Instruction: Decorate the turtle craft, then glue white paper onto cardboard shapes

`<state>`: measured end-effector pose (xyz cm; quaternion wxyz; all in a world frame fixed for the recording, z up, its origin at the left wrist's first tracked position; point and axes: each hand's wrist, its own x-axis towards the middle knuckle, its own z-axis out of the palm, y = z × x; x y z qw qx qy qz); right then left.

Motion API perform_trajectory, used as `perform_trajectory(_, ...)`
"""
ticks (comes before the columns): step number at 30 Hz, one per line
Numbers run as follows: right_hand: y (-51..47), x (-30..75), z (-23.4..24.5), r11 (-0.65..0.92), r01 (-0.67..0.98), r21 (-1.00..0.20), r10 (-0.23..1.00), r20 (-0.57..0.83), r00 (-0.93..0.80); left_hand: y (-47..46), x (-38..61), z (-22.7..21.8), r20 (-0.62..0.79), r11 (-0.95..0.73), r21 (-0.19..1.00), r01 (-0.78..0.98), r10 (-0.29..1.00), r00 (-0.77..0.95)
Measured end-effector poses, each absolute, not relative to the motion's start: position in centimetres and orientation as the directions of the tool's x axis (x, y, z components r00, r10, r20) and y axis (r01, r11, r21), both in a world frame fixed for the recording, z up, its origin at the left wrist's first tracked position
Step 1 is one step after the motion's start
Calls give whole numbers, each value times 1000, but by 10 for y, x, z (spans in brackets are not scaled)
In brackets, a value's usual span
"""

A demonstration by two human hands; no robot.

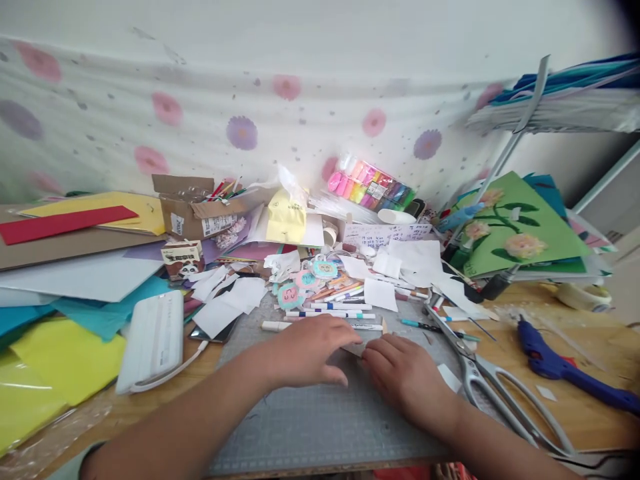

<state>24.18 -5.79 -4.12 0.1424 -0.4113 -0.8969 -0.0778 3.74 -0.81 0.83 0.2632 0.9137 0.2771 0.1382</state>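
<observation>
2 bare hands come close together over the grey cutting mat (pixel 310 427), and between their fingertips we see a small pale piece (pixel 354 349), paper or card by its look and mostly covered. The left hand (pixel 305 350) has its thumb spread apart from its fingers; the right hand (pixel 400 370) curls its fingers down by the piece, and we cannot tell whether they pinch it or only press beside it.

We judge slipping to be the likeliest trouble: with so little of the piece showing, a loose hold could let it skid or crease. A push forward could set the markers (pixel 330 315) rolling, since several lie just beyond the left fingers. On the right, the scissors (pixel 456 343) lie with their handles beside our forearm, so an outward sweep of the elbow could knock them (we cannot make out whether the blades are closed). The left forearm might snag the white cable (pixel 173 381) that runs to the power bank (pixel 153 340).

For moving, we find the best room on the near part of the mat, between the forearms and down to its front edge. Left of the left hand, another strip of mat lies bare. Beyond the hands, markers and paper scraps (pixel 233 303) crowd the way, and on the right the scissors and the blue glue gun (pixel 547 363) leave only narrow gaps of wood
</observation>
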Motion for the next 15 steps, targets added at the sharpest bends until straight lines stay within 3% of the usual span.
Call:
perform_trajectory(4, -44, 239, -27, 631, 749, -204, 756, 381, -533, -8, 40, -4, 151, -649, 597, 472, 669, 728)
perform_trajectory(8, -5, 250, -10, 436, 778, -453, 887, 361, -287, -5, 31, -13, 100, -412, 774, 481, 829, 550)
perform_trajectory(11, 35, 264, -6, 290, 838, -463, 928, 349, -128, -3, 28, -16, 37, -286, 847, 447, 872, 488)
perform_trajectory(15, 76, 278, -11, 307, 878, -368, 929, 316, -192, -3, 28, -17, 14, -238, 878, 416, 880, 474)
